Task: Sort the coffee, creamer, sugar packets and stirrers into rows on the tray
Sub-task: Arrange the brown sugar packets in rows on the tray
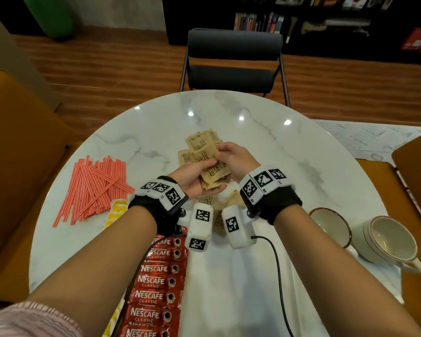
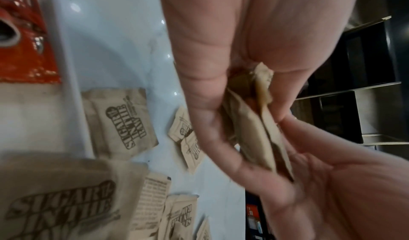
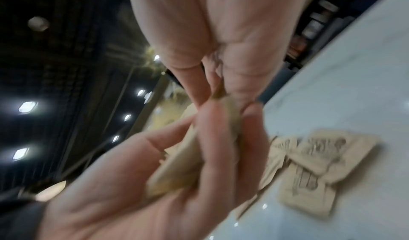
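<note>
both hands [image 1: 212, 166] gripping sugar packets [image 1: 210, 170], tray unseen

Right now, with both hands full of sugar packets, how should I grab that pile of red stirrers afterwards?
Take the stirrers across the middle of the bundle, coming from above with the left hand, the hand on their side. They lie flat and fanned on the table, ends splayed, so an end grip would probably scatter them.

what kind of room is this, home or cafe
Probably a home dining or living room: a round marble table with a padded chair across it, a dark bookshelf against the far wall, and wood flooring.
</note>
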Action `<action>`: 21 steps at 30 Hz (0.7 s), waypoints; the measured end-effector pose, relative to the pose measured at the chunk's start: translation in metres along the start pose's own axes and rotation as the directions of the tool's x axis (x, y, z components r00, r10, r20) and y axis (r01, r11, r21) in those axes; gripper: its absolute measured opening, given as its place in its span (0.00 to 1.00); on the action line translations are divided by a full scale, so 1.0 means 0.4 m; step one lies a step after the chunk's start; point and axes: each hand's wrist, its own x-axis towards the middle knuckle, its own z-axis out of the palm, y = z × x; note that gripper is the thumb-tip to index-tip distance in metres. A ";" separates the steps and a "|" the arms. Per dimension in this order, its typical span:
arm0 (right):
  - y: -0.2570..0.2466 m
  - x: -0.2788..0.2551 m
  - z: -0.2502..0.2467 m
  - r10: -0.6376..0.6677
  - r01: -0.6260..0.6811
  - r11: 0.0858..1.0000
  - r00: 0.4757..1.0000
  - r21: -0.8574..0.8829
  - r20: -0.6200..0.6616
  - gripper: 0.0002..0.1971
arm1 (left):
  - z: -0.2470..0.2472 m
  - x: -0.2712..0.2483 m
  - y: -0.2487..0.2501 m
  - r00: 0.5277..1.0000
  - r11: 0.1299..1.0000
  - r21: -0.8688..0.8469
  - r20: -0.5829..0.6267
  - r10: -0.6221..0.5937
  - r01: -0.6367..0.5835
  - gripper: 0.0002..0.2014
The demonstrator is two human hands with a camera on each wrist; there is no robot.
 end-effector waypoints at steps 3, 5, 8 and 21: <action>-0.010 -0.012 -0.007 -0.124 0.122 0.938 0.992 -0.325 0.013 0.15 | -0.011 -0.011 -0.006 0.999 0.999 0.033 -0.027 0.037 -0.036 0.05; -0.009 -0.025 -0.014 -0.167 0.157 0.889 0.986 -0.431 0.016 0.14 | -0.018 -0.021 -0.013 0.997 0.997 0.050 -0.032 0.064 -0.063 0.04; 0.011 -0.044 -0.014 -0.155 0.133 0.899 0.988 -0.418 -0.019 0.12 | -0.030 -0.033 -0.026 0.996 0.995 0.073 -0.035 0.077 -0.075 0.05; 0.095 -0.162 0.018 0.137 -0.137 0.986 0.991 0.096 0.007 0.18 | -0.050 -0.107 -0.097 0.999 0.999 0.001 -0.031 0.033 -0.033 0.17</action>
